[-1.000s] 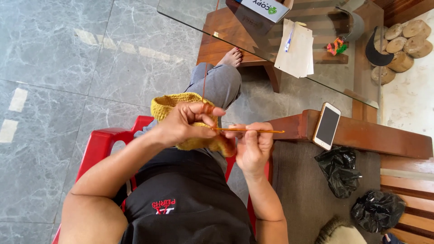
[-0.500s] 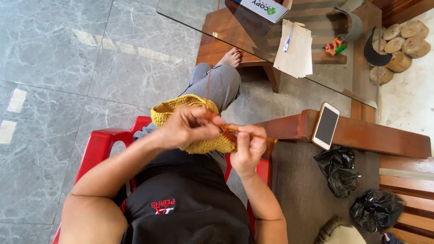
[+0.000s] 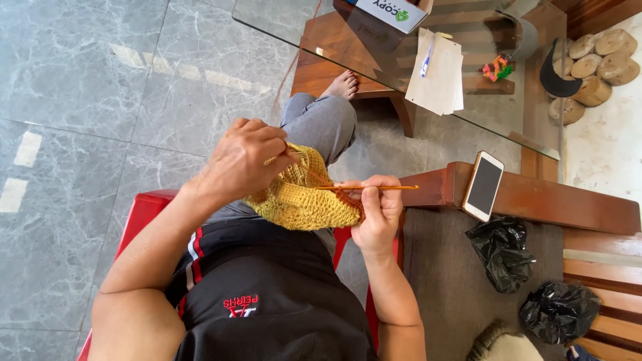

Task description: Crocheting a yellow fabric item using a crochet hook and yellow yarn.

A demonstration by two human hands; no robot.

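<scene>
Person seated on a red plastic chair (image 3: 144, 214), black shirt and black shorts nearest the camera. Left hand (image 3: 244, 160) curled shut over the top edge of a yellow crochet piece (image 3: 301, 200), fingers pinching the fabric and a thin strand of yarn. Right hand (image 3: 378, 210) closed around an orange crochet hook (image 3: 374, 188), hook lying roughly level, its free end pointing toward the right, the other end at the crochet piece. Crochet piece sits on the lap between the 2 hands, touching both. Grey-trousered leg (image 3: 321, 124) extends forward, bare foot (image 3: 342, 85) resting by the wooden base of a table.

Just right of the right hand: a wooden bench arm (image 3: 555, 204) with a phone (image 3: 483, 186) lying face up on it, screen dark. Below that, 2 crumpled black plastic bags (image 3: 501, 251) on the bench seat, well apart from the hands.

Farther out: glass-topped table (image 3: 281, 20) with a stack of white paper (image 3: 438, 73), a blue pen (image 3: 428, 57) on top of it, and a white box (image 3: 391, 10) at the top edge. Small bright multicoloured item (image 3: 497, 68) visible near the papers. Round wood slices (image 3: 598, 60) at far right. Grey marble floor tiles (image 3: 100, 87) on the left.
</scene>
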